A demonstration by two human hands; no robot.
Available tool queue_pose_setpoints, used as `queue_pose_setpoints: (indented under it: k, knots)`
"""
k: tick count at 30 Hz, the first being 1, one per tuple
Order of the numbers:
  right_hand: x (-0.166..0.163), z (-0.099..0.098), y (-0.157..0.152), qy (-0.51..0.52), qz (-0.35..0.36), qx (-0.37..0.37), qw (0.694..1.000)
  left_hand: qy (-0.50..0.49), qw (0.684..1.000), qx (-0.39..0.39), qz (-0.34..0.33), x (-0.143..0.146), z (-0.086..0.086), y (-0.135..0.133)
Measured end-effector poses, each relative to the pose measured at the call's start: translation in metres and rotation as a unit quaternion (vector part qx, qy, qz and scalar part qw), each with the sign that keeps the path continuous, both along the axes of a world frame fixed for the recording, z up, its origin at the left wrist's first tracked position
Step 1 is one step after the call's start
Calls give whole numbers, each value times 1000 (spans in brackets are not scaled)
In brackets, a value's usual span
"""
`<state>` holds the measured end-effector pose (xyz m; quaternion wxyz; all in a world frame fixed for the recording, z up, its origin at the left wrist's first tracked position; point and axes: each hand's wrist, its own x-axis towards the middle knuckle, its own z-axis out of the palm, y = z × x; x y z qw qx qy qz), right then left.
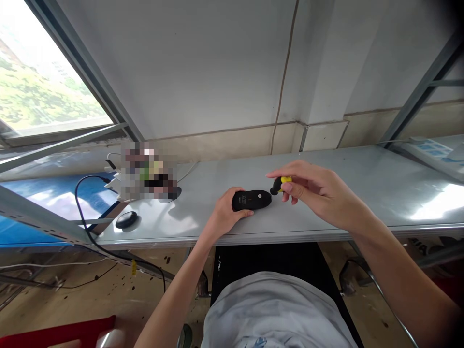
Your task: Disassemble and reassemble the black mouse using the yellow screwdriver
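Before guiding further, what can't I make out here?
All in the head view:
Print on the black device: too small to read.
Part of the yellow-and-black tool: hidden by the right hand.
Tool's contact with the device: too small to tell.
Things behind the pixelated patch, left: blurred out.
White-and-blue item: cut off by the right edge.

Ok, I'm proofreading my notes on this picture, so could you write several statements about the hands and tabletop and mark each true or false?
1. The left hand holds a black mouse-shaped device. True.
2. The device's side with small markings faces down. False: it faces up.
3. The right hand pinches a black-and-yellow tool. True.
4. Both hands hold the tool. False: only the right hand does.
5. A rounded black object lies on the gray tabletop. True.
6. The rounded black object lies right of both hands. False: it lies left of both.
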<state>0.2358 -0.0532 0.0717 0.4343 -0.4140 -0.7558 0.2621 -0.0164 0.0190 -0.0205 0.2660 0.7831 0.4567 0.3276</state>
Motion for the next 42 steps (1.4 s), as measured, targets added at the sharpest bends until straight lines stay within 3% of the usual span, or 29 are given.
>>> queue_pose_setpoints:
  k: [19, 29, 42]
  knots:
    - [3, 3, -5, 3, 13, -31, 999, 2, 1000, 3, 2, 0, -2, 1]
    - [4, -1, 4, 9, 10, 2, 1000, -6, 1000, 8, 0, -1, -2, 1]
    - [2, 3, -2, 0, -8, -14, 1000, -11, 1000, 3, -1, 0, -2, 0]
